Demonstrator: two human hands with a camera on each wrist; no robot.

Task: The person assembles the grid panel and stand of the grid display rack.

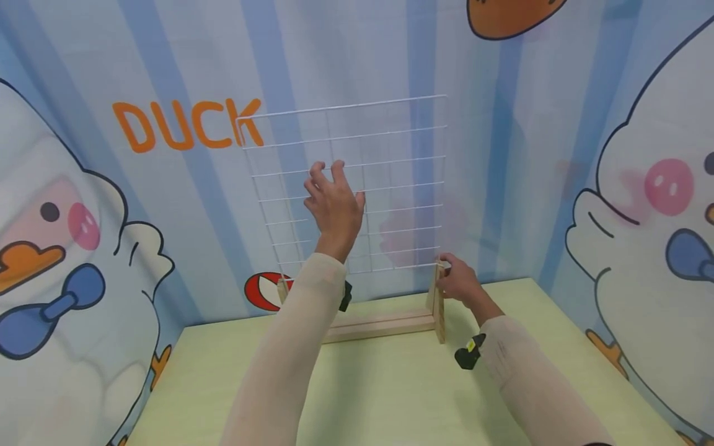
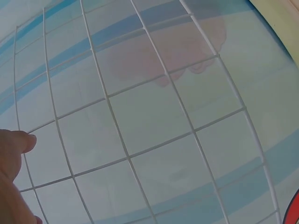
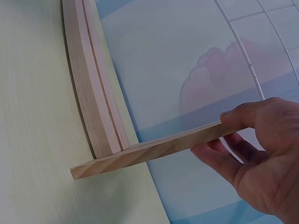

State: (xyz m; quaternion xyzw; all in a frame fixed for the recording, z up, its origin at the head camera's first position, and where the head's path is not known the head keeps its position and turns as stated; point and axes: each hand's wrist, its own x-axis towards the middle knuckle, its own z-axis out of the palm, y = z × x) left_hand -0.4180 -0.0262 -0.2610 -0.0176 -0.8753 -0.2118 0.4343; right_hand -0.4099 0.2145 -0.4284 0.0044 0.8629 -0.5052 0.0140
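Observation:
A white wire grid panel (image 1: pixel 385 186) stands upright, its lower corners at the two uprights of a wooden stand (image 1: pixel 385 326). In the head view my left hand (image 1: pixel 336 210) is at the middle of the grid, fingers spread and slightly bent, fingertips near a wire. The left wrist view has only part of this hand (image 2: pixel 11 175), its thumb by a wire; I cannot tell how firmly it touches. My right hand (image 1: pixel 462 282) pinches the top of the stand's right upright, close to the grid's lower corner. In the right wrist view, thumb and fingers lie on opposite sides of that upright (image 3: pixel 159 148).
The stand rests on a pale yellow table (image 1: pixel 390 390), near its back edge. Behind it hangs a blue striped curtain (image 1: pixel 357 49) with cartoon ducks. A dark wrist device (image 1: pixel 470 353) sits at the right sleeve.

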